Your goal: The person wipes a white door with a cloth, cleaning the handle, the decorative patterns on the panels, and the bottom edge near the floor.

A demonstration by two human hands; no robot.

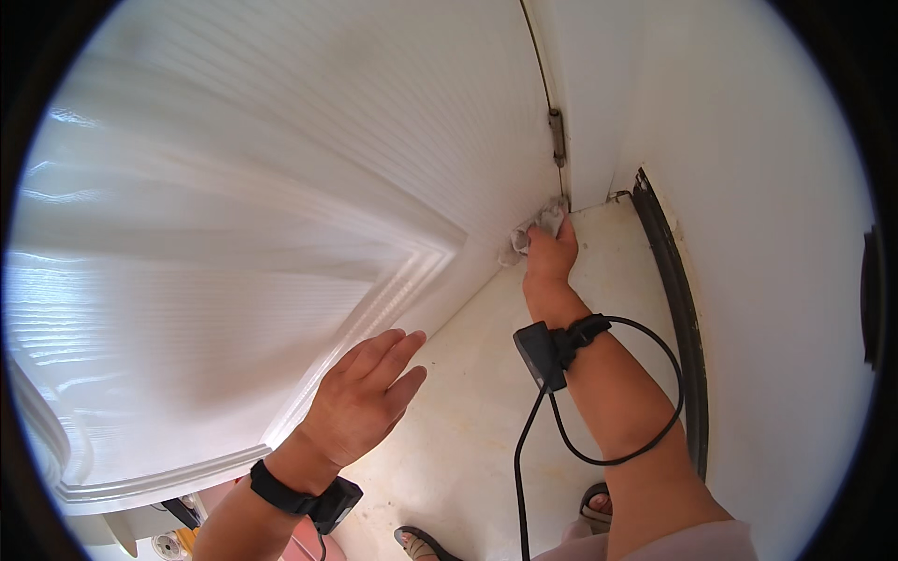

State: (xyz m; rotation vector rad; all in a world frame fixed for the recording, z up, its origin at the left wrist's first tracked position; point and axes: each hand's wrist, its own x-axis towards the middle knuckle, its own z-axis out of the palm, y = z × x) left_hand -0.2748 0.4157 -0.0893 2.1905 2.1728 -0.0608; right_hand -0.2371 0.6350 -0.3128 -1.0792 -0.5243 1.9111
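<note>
A crumpled whitish cloth (548,218) with grey smudges is bunched in my right hand (554,249). I press it against the bottom corner of a white panelled door (393,161), right beside the hinge edge. Some of the cloth is hidden behind my fingers. My left hand (361,400) hangs in front of the door's lower part, holding nothing, its fingers apart. Above the cloth, a metal hinge (556,137) joins the door to the white door frame (589,105).
A dark skirting strip (677,308) runs along the white wall (772,280) at the right. Black cable (679,379) loops from the device on my right wrist. My sandalled feet (421,543) stand on the pale floor (456,435). Beyond the door's lower-left edge is a pink object (312,543).
</note>
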